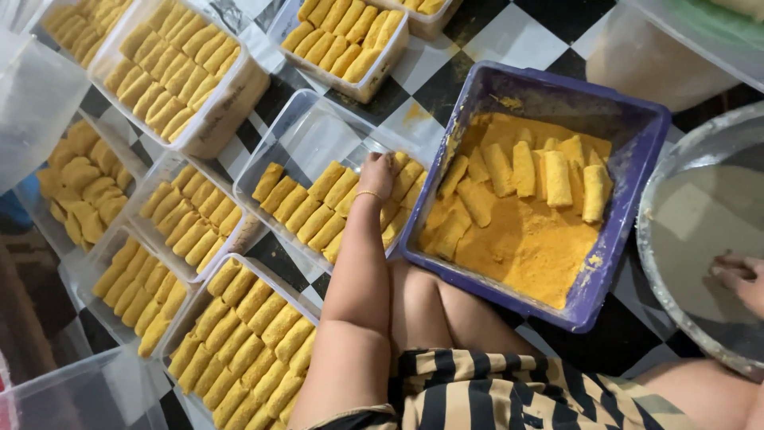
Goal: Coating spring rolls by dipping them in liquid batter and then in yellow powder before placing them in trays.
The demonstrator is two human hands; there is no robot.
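Observation:
My left hand [379, 172], with a thin bracelet at the wrist, reaches forward into a clear plastic tub [298, 131]. Its fingers curl down on a breaded roll [395, 169] at the right end of the back row. The tub is about half filled with rows of orange-crumbed rolls [306, 209]. To the right stands a purple tray [637, 199] of orange crumbs with several coated rolls [549, 177] lying in it. My right hand [742, 279] rests inside a metal bowl [667, 171] of pale batter at the right edge, partly cut off by the frame.
Several more clear tubs packed with crumbed rolls [179, 68] stand around on the black-and-white checkered floor [521, 36], at the left, the back and the front left [243, 342]. My bare knee and striped clothing [509, 394] fill the bottom middle. An empty clear tub [28, 91] sits far left.

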